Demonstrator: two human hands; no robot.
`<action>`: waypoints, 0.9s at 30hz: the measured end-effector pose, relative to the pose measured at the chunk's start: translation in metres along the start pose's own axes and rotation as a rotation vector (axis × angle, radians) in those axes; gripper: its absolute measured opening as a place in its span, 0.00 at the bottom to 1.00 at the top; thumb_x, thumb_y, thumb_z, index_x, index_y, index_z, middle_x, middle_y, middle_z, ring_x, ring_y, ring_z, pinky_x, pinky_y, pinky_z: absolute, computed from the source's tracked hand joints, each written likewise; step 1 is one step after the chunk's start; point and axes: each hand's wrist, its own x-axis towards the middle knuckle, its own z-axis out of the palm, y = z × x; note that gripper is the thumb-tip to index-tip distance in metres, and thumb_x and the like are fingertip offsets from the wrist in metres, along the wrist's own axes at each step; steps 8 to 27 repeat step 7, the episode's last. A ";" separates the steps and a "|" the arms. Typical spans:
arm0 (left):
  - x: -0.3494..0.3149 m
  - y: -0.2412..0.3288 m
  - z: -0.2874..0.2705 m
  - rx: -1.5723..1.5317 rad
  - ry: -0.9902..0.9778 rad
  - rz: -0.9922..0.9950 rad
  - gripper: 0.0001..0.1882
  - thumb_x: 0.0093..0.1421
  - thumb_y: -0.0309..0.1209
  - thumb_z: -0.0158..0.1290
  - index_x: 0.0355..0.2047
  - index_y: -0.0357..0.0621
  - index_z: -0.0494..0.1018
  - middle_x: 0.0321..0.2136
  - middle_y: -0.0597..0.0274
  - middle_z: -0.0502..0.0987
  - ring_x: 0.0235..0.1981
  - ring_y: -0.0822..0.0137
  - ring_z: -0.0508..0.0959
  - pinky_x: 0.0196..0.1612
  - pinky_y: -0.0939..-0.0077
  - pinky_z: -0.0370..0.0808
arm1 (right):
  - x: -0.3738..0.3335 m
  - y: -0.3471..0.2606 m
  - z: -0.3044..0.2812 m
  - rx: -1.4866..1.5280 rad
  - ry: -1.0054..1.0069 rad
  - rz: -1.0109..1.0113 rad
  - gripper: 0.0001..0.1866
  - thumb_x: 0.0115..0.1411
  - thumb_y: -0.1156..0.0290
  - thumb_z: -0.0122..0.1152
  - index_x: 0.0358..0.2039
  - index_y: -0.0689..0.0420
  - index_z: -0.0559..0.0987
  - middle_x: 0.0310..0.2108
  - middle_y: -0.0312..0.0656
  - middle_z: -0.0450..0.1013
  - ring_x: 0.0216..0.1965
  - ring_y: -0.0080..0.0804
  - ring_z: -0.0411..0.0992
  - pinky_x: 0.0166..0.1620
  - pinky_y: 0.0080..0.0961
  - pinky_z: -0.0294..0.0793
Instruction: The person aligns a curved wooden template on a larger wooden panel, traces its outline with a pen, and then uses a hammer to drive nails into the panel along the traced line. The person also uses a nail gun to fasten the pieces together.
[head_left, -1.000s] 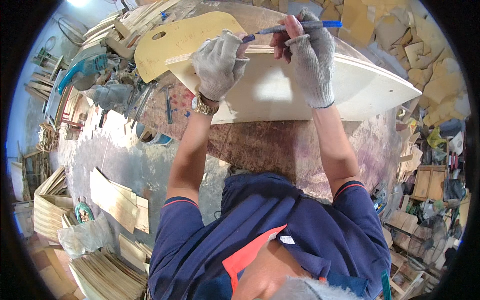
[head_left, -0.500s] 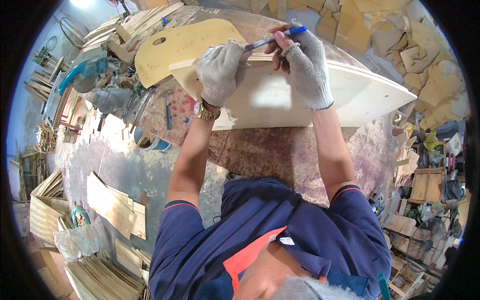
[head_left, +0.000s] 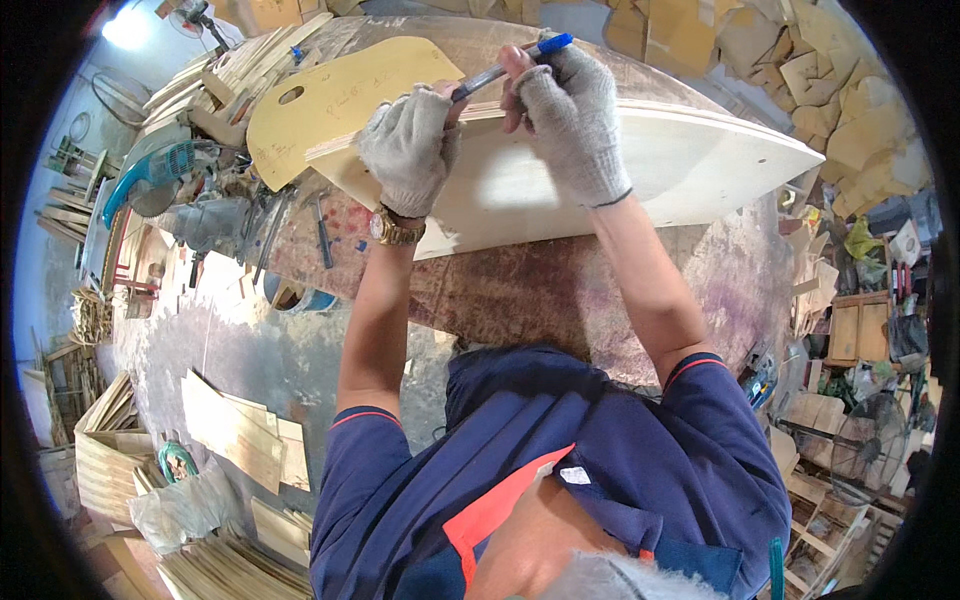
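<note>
A grey marker pen with a blue end (head_left: 500, 72) slants across both hands above a pale curved plywood panel (head_left: 690, 165). My left hand (head_left: 410, 145), in a knitted glove with bare fingertips, is closed around the pen's lower left end, just over the panel's far edge. In a matching glove, my right hand (head_left: 572, 125) is closed on the pen nearer its blue end, with bare fingers curled against it. The panel looks like several thin layers along its far edge. It lies tilted on the stained worktable (head_left: 540, 285).
A yellow template board (head_left: 345, 100) with an oval hole lies beyond my left hand. Left of the panel are a hammer (head_left: 324, 235) and a teal power saw (head_left: 150, 180). Wood strips (head_left: 235, 75) are piled at the far left, and cut sheet pieces (head_left: 850, 120) at the far right.
The whole view has shifted, so panel and hands appear farther left. My right fingers have curled more around the pen, a little closer to my left hand.
</note>
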 end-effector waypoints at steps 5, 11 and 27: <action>0.005 -0.002 0.003 -0.093 0.109 0.043 0.19 0.62 0.49 0.60 0.45 0.50 0.79 0.27 0.69 0.80 0.21 0.69 0.78 0.24 0.72 0.71 | 0.012 -0.041 -0.059 -0.158 -0.059 -0.224 0.10 0.68 0.66 0.58 0.44 0.56 0.80 0.32 0.34 0.76 0.32 0.23 0.73 0.32 0.22 0.69; 0.001 0.000 0.003 -0.044 0.037 0.035 0.21 0.63 0.51 0.57 0.46 0.50 0.77 0.30 0.67 0.79 0.25 0.67 0.78 0.27 0.71 0.71 | 0.020 -0.058 -0.068 0.009 -0.128 -0.282 0.12 0.66 0.67 0.58 0.48 0.54 0.79 0.36 0.34 0.76 0.37 0.26 0.73 0.36 0.25 0.70; 0.001 0.000 0.003 -0.044 0.037 0.035 0.21 0.63 0.51 0.57 0.46 0.50 0.77 0.30 0.67 0.79 0.25 0.67 0.78 0.27 0.71 0.71 | 0.020 -0.058 -0.068 0.009 -0.128 -0.282 0.12 0.66 0.67 0.58 0.48 0.54 0.79 0.36 0.34 0.76 0.37 0.26 0.73 0.36 0.25 0.70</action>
